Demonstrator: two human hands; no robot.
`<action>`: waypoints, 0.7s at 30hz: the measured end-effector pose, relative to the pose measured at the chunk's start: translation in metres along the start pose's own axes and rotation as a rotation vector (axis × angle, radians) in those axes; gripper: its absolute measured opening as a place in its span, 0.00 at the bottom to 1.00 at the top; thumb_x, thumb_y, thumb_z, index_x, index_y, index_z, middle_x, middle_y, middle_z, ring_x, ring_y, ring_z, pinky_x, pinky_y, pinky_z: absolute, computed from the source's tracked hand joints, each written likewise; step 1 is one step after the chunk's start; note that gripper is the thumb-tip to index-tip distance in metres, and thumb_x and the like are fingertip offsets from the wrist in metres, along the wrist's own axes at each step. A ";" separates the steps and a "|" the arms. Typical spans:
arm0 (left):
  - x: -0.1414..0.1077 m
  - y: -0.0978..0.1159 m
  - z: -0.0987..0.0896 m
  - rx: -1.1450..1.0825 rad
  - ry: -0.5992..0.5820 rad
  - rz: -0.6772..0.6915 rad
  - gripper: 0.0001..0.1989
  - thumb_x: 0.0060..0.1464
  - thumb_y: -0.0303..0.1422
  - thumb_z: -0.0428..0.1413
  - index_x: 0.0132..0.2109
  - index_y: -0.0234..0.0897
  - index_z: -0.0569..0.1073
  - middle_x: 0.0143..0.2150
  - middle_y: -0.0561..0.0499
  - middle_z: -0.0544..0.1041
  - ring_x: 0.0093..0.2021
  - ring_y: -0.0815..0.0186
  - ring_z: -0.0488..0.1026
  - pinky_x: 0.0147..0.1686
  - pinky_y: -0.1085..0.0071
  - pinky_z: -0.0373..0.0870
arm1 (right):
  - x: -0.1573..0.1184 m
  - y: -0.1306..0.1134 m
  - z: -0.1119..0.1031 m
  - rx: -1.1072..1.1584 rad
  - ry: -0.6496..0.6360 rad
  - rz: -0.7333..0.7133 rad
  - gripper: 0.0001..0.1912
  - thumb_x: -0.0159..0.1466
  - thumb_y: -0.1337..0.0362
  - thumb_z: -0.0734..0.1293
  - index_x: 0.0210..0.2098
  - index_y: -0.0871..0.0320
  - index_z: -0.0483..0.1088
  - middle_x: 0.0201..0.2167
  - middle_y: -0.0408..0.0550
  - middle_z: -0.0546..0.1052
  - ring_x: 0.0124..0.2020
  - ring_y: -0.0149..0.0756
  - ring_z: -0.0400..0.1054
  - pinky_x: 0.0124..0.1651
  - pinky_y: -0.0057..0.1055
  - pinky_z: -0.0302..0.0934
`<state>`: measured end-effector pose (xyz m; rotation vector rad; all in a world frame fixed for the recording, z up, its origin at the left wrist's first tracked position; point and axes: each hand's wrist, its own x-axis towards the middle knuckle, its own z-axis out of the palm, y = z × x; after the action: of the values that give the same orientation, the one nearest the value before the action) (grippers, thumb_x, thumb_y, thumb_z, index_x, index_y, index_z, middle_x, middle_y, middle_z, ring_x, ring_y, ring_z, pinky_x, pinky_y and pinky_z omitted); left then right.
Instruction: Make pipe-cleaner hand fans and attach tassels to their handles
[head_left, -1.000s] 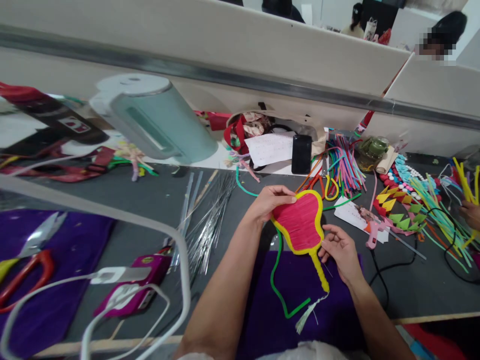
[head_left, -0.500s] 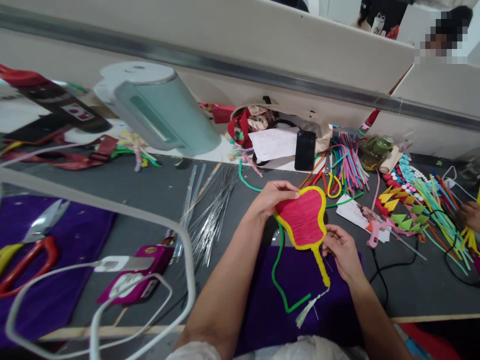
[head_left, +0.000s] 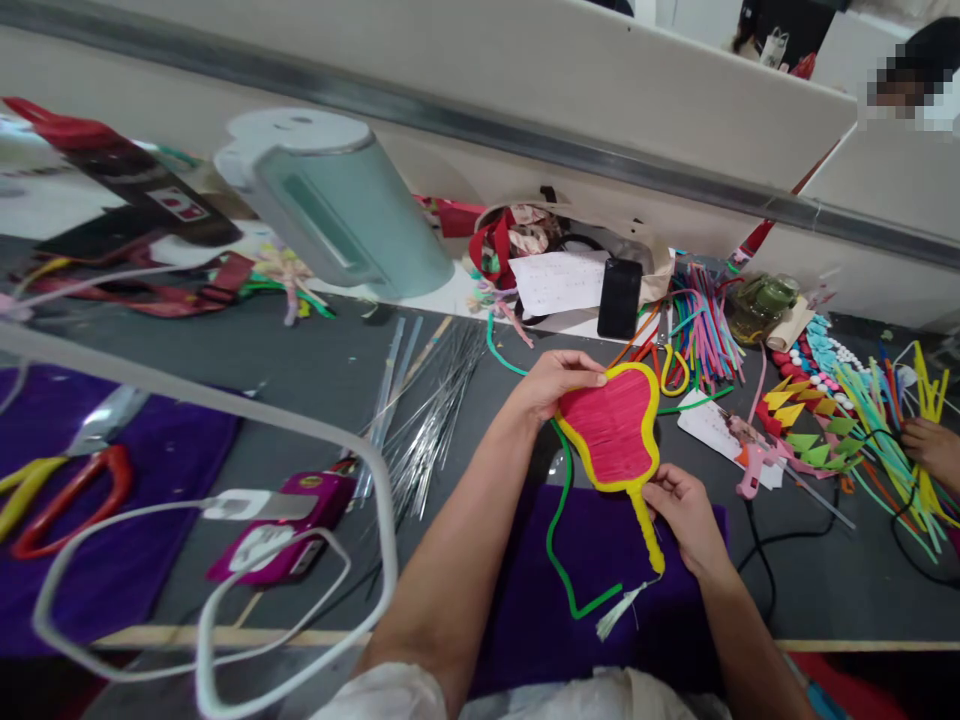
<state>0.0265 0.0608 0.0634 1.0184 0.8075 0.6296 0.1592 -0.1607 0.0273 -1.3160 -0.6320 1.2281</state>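
A small hand fan (head_left: 611, 425) with a pink-red face, a fuzzy yellow border and a twisted yellow handle is held above a purple cloth (head_left: 517, 590). My left hand (head_left: 562, 383) pinches its upper left edge, thumb on the face. Where the handle meets the face, my right hand (head_left: 682, 510) closes its thumb and fingers on the handle's right side. A pale tassel (head_left: 619, 612) dangles from the handle's end. Behind and below the fan, a green pipe cleaner (head_left: 555, 540) curves down onto the cloth.
Silver wires (head_left: 442, 420) lie left of my forearm. A purple power bank (head_left: 289, 525) and large scissors (head_left: 82, 465) are further left. Behind stand a kettle (head_left: 360, 210) and a phone (head_left: 619, 298). Rightward are a pink glue gun (head_left: 754, 455), pipe cleaners (head_left: 705, 325) and another person's hand (head_left: 934, 450).
The view has shifted slightly, so the table things sit further right. The fan stays in both my hands. At the right edge, the other person's hand shows more, with yellow strands raised.
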 end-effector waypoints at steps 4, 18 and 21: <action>0.000 0.005 0.001 0.001 0.001 0.012 0.15 0.25 0.30 0.72 0.26 0.33 0.78 0.22 0.51 0.78 0.22 0.67 0.73 0.26 0.72 0.69 | -0.005 -0.005 0.005 0.036 -0.009 0.061 0.15 0.53 0.56 0.75 0.29 0.58 0.69 0.23 0.41 0.75 0.25 0.32 0.73 0.29 0.26 0.65; 0.006 0.018 0.006 0.003 0.013 0.015 0.16 0.23 0.30 0.72 0.26 0.33 0.79 0.22 0.50 0.78 0.22 0.66 0.74 0.26 0.70 0.70 | -0.016 0.000 0.013 0.111 -0.010 -0.084 0.12 0.55 0.62 0.75 0.36 0.57 0.71 0.29 0.46 0.79 0.34 0.40 0.77 0.33 0.32 0.72; 0.007 0.019 0.006 0.012 -0.001 0.014 0.16 0.23 0.30 0.72 0.26 0.33 0.79 0.23 0.49 0.79 0.22 0.65 0.74 0.26 0.69 0.71 | -0.018 -0.002 0.012 0.135 -0.050 -0.077 0.12 0.55 0.63 0.75 0.38 0.56 0.72 0.31 0.46 0.80 0.36 0.40 0.77 0.34 0.31 0.72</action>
<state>0.0335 0.0714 0.0806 1.0358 0.8048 0.6373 0.1436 -0.1723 0.0372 -1.1425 -0.6187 1.2221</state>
